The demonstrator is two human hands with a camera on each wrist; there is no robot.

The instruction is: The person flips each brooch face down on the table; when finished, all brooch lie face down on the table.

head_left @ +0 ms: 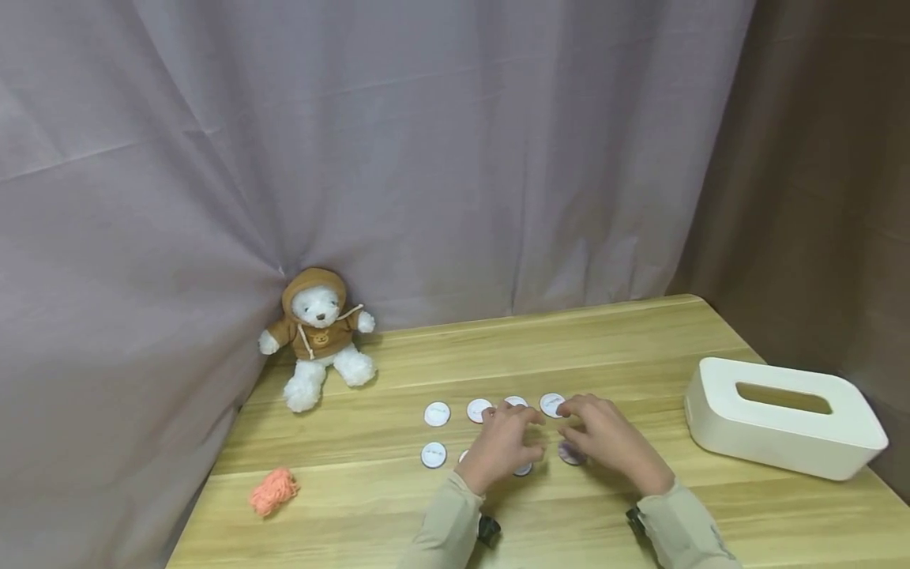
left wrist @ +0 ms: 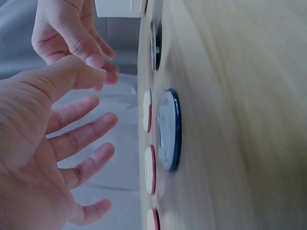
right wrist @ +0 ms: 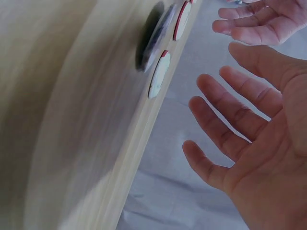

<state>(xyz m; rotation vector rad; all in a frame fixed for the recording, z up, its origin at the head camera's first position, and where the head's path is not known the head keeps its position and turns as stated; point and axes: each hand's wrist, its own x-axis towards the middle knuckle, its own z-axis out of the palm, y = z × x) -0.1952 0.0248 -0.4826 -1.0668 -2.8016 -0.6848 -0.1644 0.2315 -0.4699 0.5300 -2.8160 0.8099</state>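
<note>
Several round pin badges lie in two rows on the table; most, like the far-left back-row badge (head_left: 437,413), show white backs with pins. One purplish badge (head_left: 572,453) at the front row's right end looks tilted above its shadow in the right wrist view. My left hand (head_left: 502,444) hovers over the middle badges and partly hides them, its fingers spread and holding nothing. Beside the purplish badge, my right hand (head_left: 603,433) is held above the table, fingers loosely bent and apart. A blue-rimmed badge (left wrist: 170,130) appears close up in the left wrist view.
A white teddy bear (head_left: 320,340) in a brown hoodie sits at the back left. Orange yarn (head_left: 274,491) lies at the front left. On the right stands a white tissue box (head_left: 782,419). Grey curtain (head_left: 426,158) hangs behind the wooden table (head_left: 355,521).
</note>
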